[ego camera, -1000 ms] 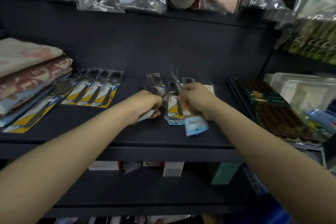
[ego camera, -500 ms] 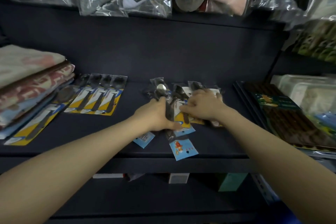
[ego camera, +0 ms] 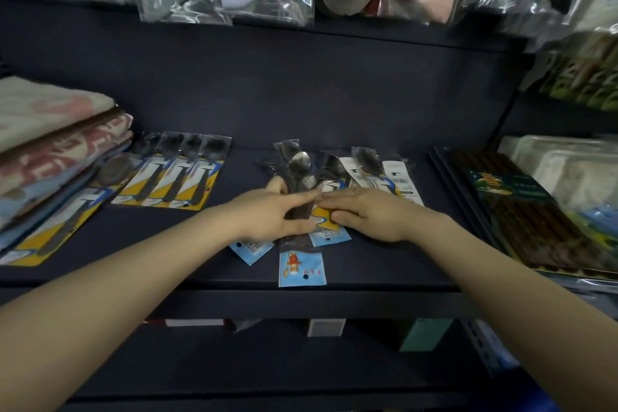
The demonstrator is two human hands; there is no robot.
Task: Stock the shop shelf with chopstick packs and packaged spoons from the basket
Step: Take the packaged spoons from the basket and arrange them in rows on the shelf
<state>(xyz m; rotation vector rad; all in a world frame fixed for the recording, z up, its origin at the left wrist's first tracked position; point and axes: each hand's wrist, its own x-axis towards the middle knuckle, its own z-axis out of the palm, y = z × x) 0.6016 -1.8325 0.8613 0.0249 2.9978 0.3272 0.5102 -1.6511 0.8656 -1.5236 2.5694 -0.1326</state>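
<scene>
I see both hands down on the spoon packs [ego camera: 302, 266] fanned mid-shelf [ego camera: 384, 264]. Left hand [ego camera: 274, 214] grips one dark pack; right hand [ego camera: 364, 212] lies flat, fingers straight (chopstick packs [ego camera: 521, 211] sit right).

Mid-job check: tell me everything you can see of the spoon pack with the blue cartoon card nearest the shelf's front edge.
The spoon pack is a narrow clear plastic sleeve with a light blue header card bearing an orange cartoon figure and a punched hole. It lies flat on the dark shelf, card end toward the front edge. Its dark upper part runs under the left hand, which rests on it.
</scene>
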